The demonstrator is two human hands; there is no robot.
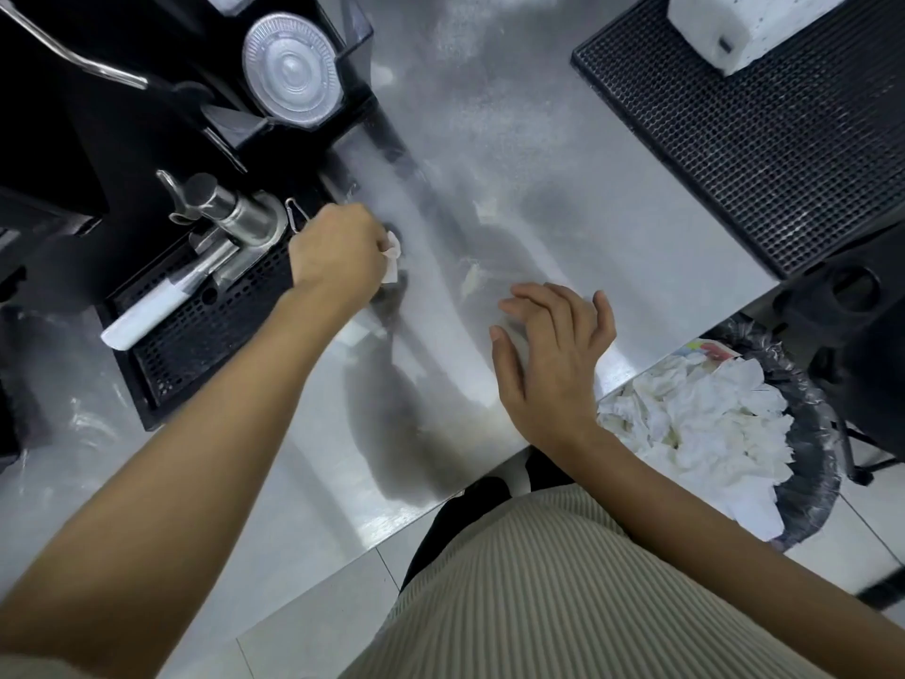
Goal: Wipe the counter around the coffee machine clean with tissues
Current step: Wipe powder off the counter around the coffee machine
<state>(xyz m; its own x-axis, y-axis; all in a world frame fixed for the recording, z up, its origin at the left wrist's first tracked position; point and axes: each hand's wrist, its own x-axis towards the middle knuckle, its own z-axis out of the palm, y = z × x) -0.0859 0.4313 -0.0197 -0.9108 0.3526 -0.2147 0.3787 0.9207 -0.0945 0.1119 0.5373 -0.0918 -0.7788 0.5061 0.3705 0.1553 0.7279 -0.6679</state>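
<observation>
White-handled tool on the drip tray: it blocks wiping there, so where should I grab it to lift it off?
Take the white handle near its free end, from above on the near-left side. It lies flat and slanted on the drip tray, that end exposed at the tray's edge, while the far end is tucked under the steel fittings. The right hand is open and free.

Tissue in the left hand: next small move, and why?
Probably a short wipe stroke along the edge of the drip tray, toward the person. The left hand grips the tissue bunched at the counter right beside that tray, and hazy smears show on the steel there. The right hand lies open, fingers spread, nearer the front edge.
</observation>
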